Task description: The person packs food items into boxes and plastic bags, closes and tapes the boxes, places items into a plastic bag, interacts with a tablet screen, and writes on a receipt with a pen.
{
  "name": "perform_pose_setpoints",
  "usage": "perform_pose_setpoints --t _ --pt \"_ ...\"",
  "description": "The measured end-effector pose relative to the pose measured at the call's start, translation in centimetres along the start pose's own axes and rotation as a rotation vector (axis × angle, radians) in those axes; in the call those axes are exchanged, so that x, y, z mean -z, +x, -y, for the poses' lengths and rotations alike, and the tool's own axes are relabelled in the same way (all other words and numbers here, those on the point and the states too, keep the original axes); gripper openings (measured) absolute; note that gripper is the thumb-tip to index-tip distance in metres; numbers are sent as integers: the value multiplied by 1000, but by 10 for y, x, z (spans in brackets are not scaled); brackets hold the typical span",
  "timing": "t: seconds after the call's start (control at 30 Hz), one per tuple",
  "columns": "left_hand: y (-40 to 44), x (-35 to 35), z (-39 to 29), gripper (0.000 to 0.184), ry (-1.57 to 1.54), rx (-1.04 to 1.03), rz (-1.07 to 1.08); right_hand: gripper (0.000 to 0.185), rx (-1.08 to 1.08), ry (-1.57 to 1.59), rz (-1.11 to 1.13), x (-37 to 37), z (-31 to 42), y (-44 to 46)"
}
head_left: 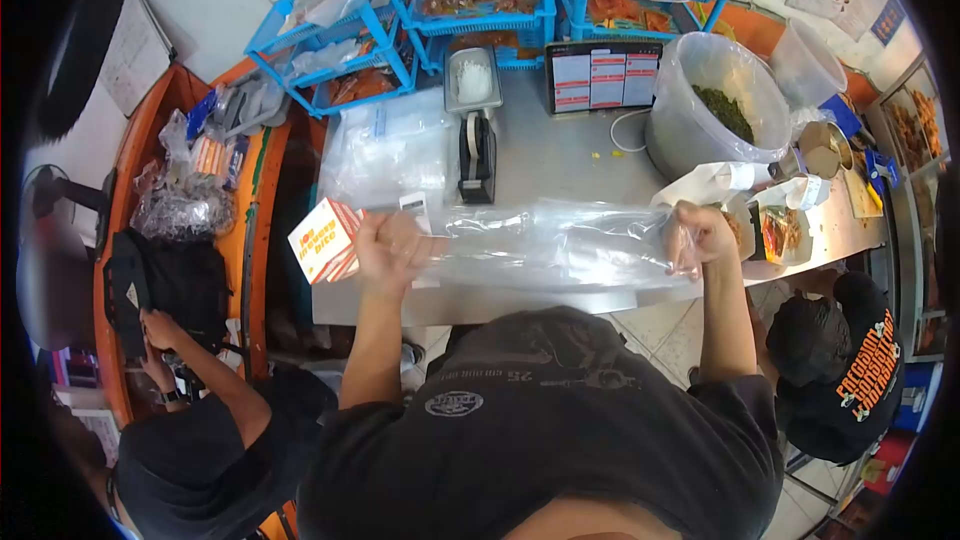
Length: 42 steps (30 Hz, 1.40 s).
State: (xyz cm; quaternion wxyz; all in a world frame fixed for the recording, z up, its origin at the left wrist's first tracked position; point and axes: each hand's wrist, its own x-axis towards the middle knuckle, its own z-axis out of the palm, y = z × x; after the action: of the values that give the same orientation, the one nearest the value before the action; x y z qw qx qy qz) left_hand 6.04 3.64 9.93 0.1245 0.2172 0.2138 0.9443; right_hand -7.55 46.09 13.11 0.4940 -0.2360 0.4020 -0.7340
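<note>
A long clear plastic bag (550, 240) is stretched sideways in front of me, above the near part of the steel table. My left hand (393, 245), slightly blurred, is closed on its left end. At the right end, my right hand (703, 237) grips the bag with curled fingers. A white and orange printed food box (325, 240) sits tilted just left of my left hand; whether that hand touches it I cannot tell. Beyond my right hand stand open paper food boxes (785, 230) with food in them. Behind the bag is a black tape dispenser (477, 160).
Flat clear bags (390, 150) lie at the table's left. A metal tray (473, 78), a tablet (603, 77) and a large tub of greens (715, 130) stand behind. Blue racks (470, 0) line the wall. One co-worker (210, 440) is at left, another (840, 360) at right.
</note>
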Motion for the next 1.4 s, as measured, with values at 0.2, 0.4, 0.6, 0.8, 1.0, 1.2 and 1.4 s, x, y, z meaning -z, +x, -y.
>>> perform_pose_setpoints --t 0.2,0.4,0.6,0.8,1.0,1.2,1.4 --pt "33 1 67 44 1889 -26 -365 71 -185 -156 -298 44 -45 56" --pt "65 47 105 39 1256 522 -604 41 193 -1692 -1083 9 -21 96" --pt "61 56 90 29 1028 300 -1067 51 56 -1809 -730 18 -148 91" --pt "30 3 37 28 2340 29 -778 101 -796 -1886 -387 -44 -99 93" --pt "33 36 118 59 2237 620 -94 103 -756 -1915 -355 -7 -153 100" --pt "22 45 99 83 2365 688 -173 64 -600 -1842 -201 11 -138 106" --pt "4 -14 34 50 1733 330 -505 50 -471 -1528 -43 -87 -81 171"
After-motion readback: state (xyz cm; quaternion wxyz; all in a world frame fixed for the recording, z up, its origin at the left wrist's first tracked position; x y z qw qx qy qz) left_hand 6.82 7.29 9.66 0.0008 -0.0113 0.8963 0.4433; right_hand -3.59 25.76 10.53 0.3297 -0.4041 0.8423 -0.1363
